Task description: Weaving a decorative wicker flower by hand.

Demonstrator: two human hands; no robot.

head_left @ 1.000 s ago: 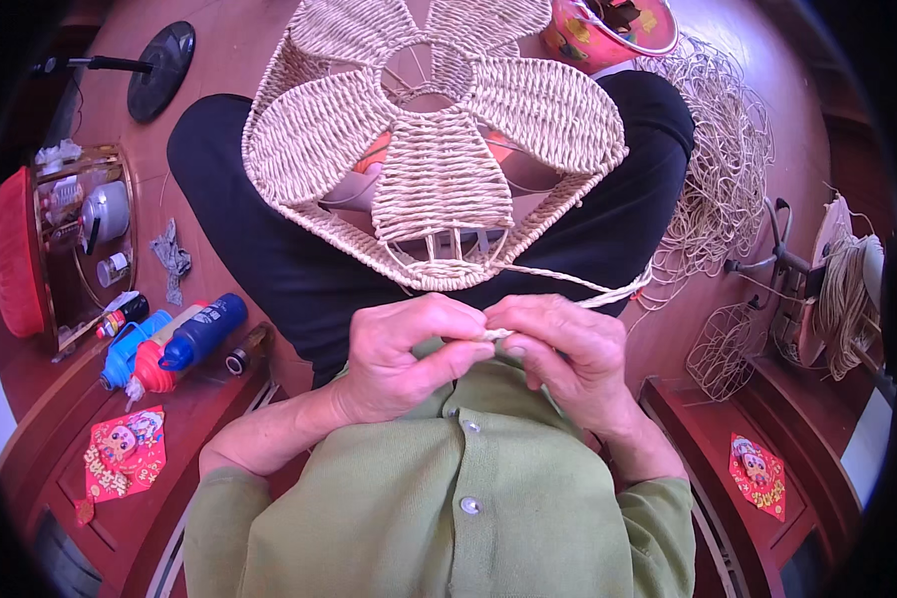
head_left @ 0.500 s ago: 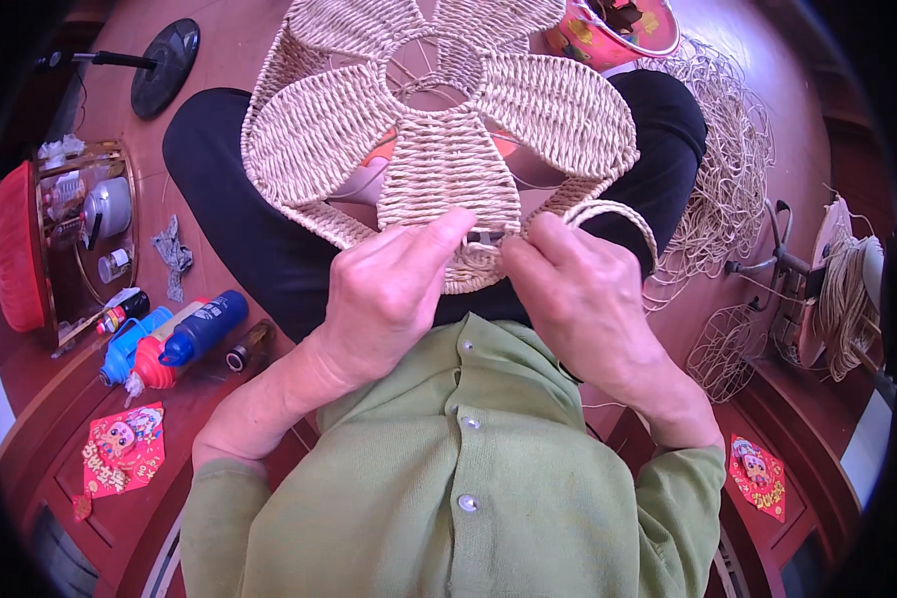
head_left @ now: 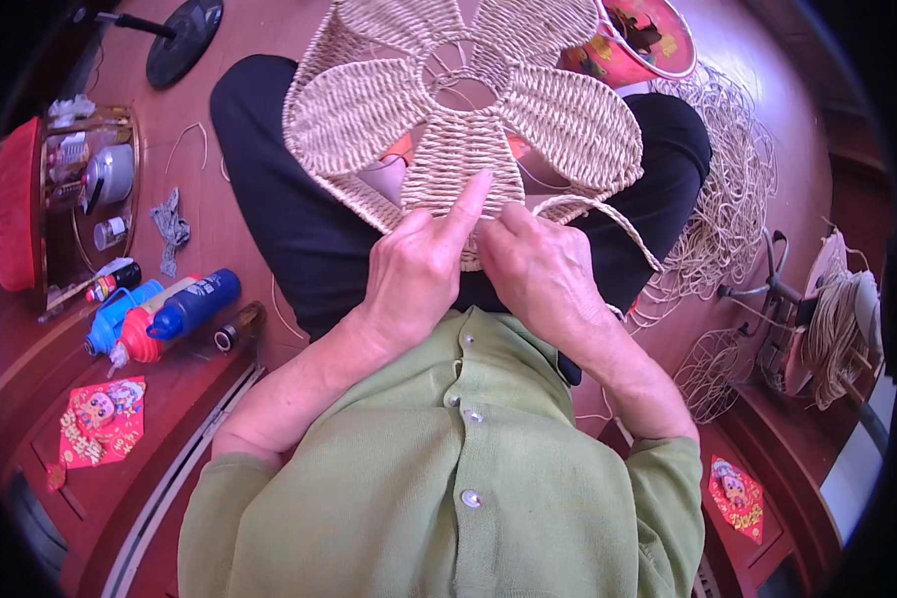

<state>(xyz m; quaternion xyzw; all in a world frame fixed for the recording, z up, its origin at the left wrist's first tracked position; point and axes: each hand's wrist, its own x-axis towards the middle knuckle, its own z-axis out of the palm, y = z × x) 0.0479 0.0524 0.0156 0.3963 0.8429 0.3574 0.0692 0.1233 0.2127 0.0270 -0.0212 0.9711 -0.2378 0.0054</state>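
A beige woven straw basket [head_left: 464, 164] with a flower-shaped face and a round hole in its middle rests across my lap. My left hand [head_left: 414, 269] grips the near end of its lowest petal. The index finger lies stretched along the weave, the other fingers curled under. Right beside it, my right hand [head_left: 543, 264] is closed at the same edge, fingertips pinched together on the straw cord. A twisted length of that straw cord [head_left: 618, 217] loops out to the right over my knee. Both hands hide the spot where the cord meets the rim.
Heaps of loose cord [head_left: 728, 189] lie on the floor at right, near a reel wound with cord [head_left: 839, 334]. A pink bucket [head_left: 658, 45] stands at the far right. At left are a blue flask [head_left: 201, 302], a rack with jars [head_left: 110, 179] and a round black base [head_left: 184, 42].
My right hand has moved left, close against my left hand. The cord loop has stretched out flatter. The basket and my knees sit slightly further right in view.
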